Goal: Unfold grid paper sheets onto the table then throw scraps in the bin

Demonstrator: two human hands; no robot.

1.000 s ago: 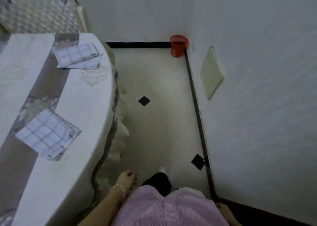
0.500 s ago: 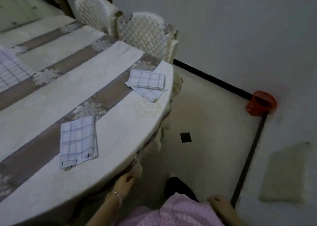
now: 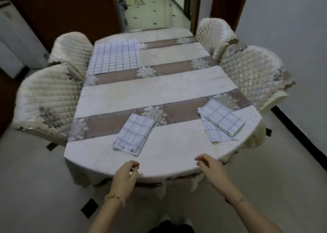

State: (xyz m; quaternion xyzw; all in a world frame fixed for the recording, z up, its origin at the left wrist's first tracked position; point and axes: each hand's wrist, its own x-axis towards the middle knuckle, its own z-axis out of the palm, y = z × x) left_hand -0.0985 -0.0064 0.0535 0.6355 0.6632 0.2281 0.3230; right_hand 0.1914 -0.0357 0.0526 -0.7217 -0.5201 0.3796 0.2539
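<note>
One grid paper sheet [image 3: 114, 55] is spread flat at the upper left of the tabletop [image 3: 150, 89]. A folded sheet [image 3: 134, 135] lies at lower centre and a folded stack [image 3: 221, 120] at the right, both untouched. The left hand [image 3: 125, 175] and right hand [image 3: 210, 167] are held loosely curled and empty at the near edge. Unfolding is judged partly done; next, the centre sheet's free edge must be pinched and lifted.

No word, label, brand, number or sign could be read anywhere. The unfolded grid sheet [image 3: 114, 56], the folded grid sheet [image 3: 134, 134] and the folded stack [image 3: 221, 120] on the desk [image 3: 159, 89] bore only ruled blue squares; the desk's cloth carried stripes and flower patterns, no lettering.
</note>
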